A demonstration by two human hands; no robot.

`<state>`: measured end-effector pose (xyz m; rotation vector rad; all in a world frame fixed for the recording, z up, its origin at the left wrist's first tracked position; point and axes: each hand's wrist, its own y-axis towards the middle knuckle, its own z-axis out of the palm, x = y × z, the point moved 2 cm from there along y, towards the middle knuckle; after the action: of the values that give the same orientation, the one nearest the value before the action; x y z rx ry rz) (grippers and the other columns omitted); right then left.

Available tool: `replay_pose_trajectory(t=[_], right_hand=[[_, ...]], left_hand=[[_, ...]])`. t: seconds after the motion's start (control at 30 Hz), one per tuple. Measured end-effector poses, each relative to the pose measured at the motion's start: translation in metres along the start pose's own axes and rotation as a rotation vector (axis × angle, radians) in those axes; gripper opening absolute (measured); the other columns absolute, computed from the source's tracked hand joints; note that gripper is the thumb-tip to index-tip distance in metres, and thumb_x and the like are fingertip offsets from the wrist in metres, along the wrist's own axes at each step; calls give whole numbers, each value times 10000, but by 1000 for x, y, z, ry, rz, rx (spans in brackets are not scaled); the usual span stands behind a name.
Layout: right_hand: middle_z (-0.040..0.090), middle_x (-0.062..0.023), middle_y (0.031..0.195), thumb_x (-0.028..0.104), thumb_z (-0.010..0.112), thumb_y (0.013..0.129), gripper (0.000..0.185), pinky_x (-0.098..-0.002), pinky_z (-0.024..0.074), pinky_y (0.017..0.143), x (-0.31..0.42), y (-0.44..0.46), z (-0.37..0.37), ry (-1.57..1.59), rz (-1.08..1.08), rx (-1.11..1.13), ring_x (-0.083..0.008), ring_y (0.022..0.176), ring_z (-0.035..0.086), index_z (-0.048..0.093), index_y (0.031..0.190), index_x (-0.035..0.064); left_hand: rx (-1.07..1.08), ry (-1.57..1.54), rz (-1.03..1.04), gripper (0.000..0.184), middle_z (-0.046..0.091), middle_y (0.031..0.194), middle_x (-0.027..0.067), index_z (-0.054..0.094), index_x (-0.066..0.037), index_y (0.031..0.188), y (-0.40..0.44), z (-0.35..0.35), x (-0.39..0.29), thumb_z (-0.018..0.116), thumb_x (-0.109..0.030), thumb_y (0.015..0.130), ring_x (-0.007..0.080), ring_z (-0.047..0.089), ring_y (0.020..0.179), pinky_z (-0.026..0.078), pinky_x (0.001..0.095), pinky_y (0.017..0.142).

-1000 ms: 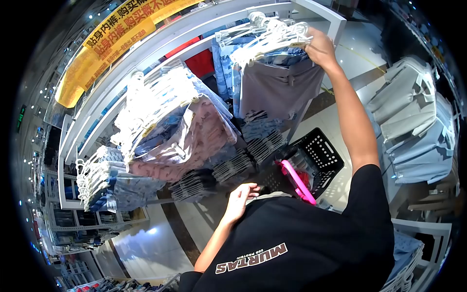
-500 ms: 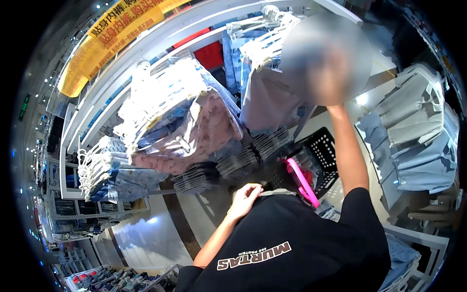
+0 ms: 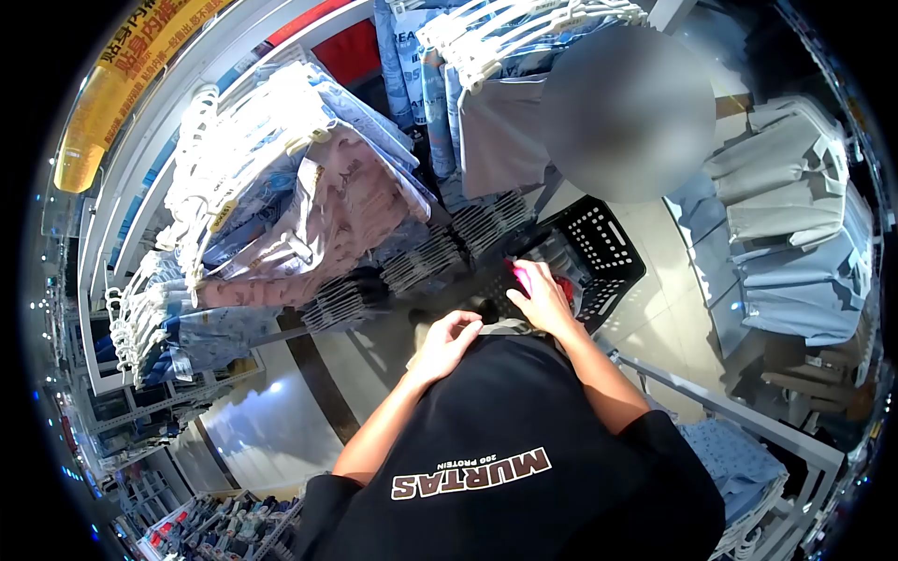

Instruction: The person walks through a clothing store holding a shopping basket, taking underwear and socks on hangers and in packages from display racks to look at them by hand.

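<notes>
Lowered since the earlier frame to the black basket (image 3: 619,251): my right hand (image 3: 543,301). My left hand (image 3: 447,344): left of it, fingers bent; whether gripping, I cannot tell. Pink handle (image 3: 521,277): grasped by my right fingers, left of the basket's right edge.

On my feed, hard light bleaches the hangers (image 3: 304,138) toward ten o'clock and dapples the floor (image 3: 659,304) beside the basket (image 3: 625,254) at three. A round grey blur covers the patch between one and two; fisheye bending bows the yellow banner (image 3: 122,93), edges black.
</notes>
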<state>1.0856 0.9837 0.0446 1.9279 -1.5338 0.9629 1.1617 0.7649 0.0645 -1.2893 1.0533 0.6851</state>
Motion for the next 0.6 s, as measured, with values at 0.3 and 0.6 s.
replay_pose_trajectory(t=[0.3,0.6], right_hand=[[580,-178,1154,69,647,822,380,-422,508,891,14,23,9,59,19,43,-368,1051,614,583,1197,71],[621,-150,1043,32,647,764,327,-360,499,884,5,25,27,190,-19,51,-283,980,640,649,1090,9]], left_hand=[[8,146,-2,305,670,940,51,631,-19,1153,-5,-1,-26,611,-258,964,102,589,821,494,280,759],[-733,-77,195,171,653,879,16,664,-2,975,-26,-76,-44,645,-168,942,82,580,808,489,258,744]])
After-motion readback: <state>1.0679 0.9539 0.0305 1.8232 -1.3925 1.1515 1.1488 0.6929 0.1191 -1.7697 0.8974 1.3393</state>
